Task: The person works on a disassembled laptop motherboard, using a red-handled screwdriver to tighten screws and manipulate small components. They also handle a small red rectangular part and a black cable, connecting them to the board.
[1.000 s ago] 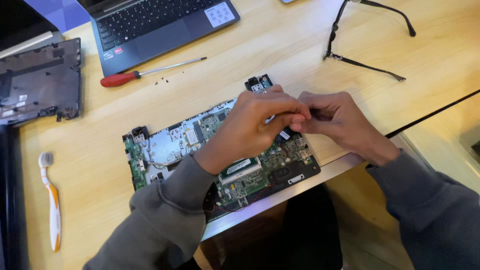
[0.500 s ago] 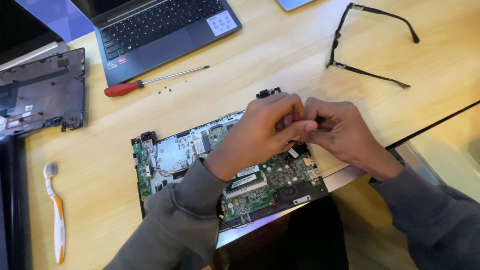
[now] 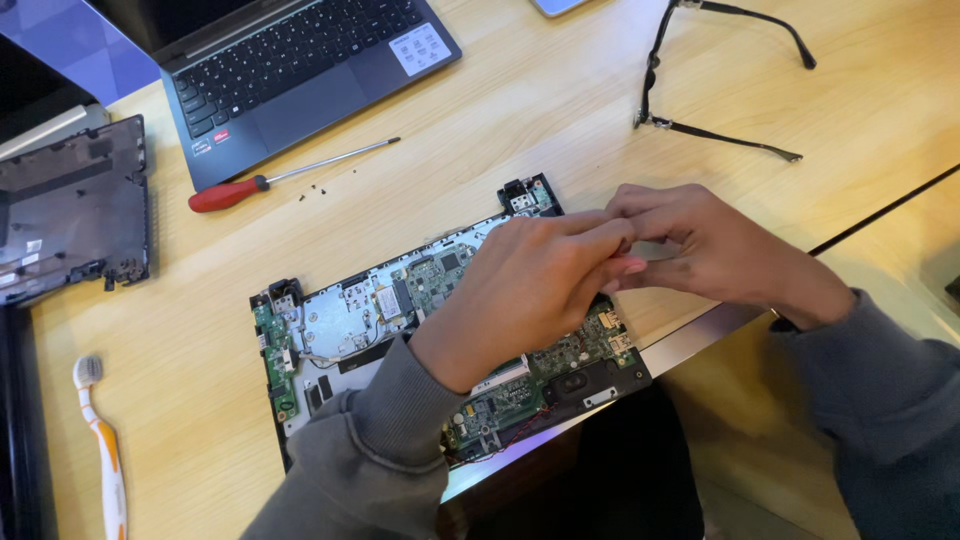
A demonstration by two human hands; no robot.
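Both hands meet over opened laptop (image 3: 400,330); left hand (image 3: 530,285) and right hand (image 3: 700,250) fingers pinched together, contents hidden; slip could scrape circuit board or scatter loose screws (image 3: 325,190) by screwdriver (image 3: 280,178)

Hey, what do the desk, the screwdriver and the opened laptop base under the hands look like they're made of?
Desk: light wood or wood-look laminate, visible grain, matte.
Screwdriver: glossy red handle, likely plastic; thin silvery shaft, likely steel.
Opened laptop base: green circuit boards and a dull silver metal plate in a black, probably plastic, shell.
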